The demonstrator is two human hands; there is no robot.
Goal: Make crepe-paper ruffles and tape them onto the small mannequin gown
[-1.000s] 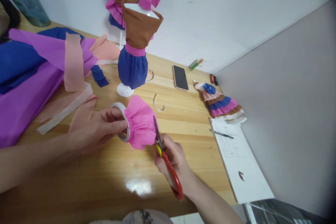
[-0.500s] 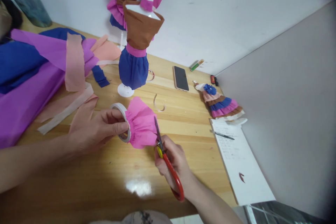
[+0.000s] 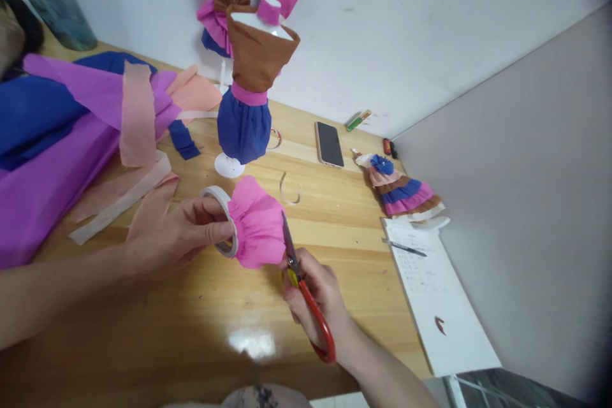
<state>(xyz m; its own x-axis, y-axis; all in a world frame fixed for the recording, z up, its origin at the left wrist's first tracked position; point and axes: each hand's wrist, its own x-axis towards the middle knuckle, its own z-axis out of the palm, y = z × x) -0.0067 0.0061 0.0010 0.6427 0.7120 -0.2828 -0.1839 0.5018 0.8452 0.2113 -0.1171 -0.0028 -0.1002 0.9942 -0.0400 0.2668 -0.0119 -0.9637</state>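
The left hand [image 3: 184, 229] grips a tape roll [image 3: 218, 194] and gathered pink paper [image 3: 258, 223], both held over the worktop [image 3: 201, 325]. The right hand [image 3: 315, 290] grasps red-handled scissors [image 3: 319, 317], blades at the paper's near-right edge. Beyond, I observe a paper-dressed mannequin [image 3: 261, 51] upright; a phone [image 3: 329, 143] lies right of it.

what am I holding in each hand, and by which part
Left hand: tape roll, by its rim, gathered pink paper against it. Right hand: scissors, by the red handle.
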